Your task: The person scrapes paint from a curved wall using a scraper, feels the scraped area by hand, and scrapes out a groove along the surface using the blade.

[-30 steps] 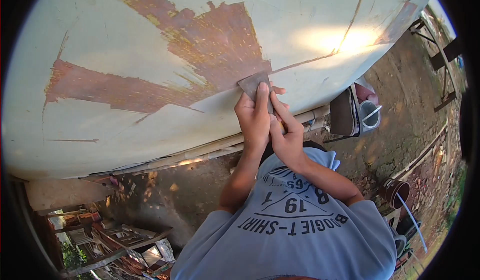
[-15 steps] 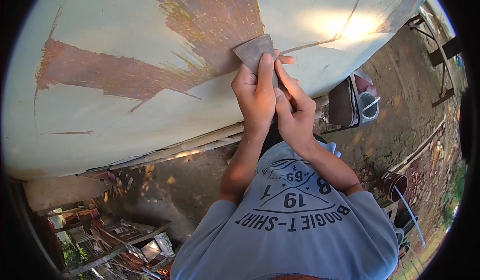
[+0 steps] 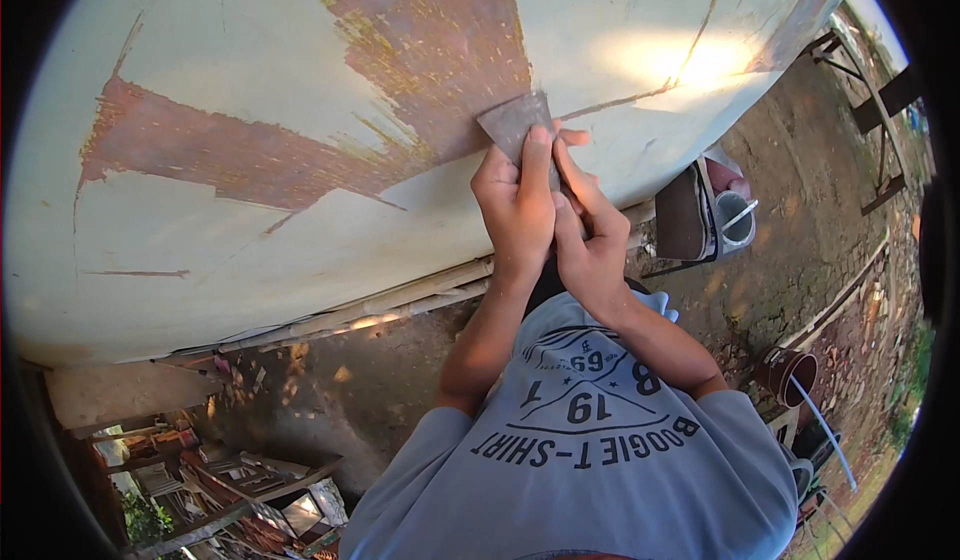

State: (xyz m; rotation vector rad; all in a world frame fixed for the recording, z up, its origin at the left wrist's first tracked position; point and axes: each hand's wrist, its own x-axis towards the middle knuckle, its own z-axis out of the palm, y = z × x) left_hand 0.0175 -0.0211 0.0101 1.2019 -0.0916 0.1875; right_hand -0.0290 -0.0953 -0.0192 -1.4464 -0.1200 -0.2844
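Both hands are closed on a flat, grey putty knife (image 3: 516,123) with a wide blade. My left hand (image 3: 520,205) grips it from the left, its thumb lying along the blade. My right hand (image 3: 597,245) wraps round it from the right, close against the left, so most of the handle is hidden. The blade rests at the lower end of a reddish-brown bare patch (image 3: 450,50) on a large pale painted surface (image 3: 330,260). Rough yellowish streaks mark the patch's borders. Another brown strip (image 3: 210,150) runs off to the left.
Right of my hands stands a grey bucket (image 3: 736,218) beside a dark box-like container (image 3: 684,215). Farther right is a brown bucket (image 3: 788,372) with a blue pipe-like stick (image 3: 825,430). Scrap wood (image 3: 250,490) is piled at lower left. A wooden frame (image 3: 880,120) stands at far right.
Both hands and the putty knife have shifted slightly down the pale surface, toward my body. The grip looks the same, and the view has tilted a little.
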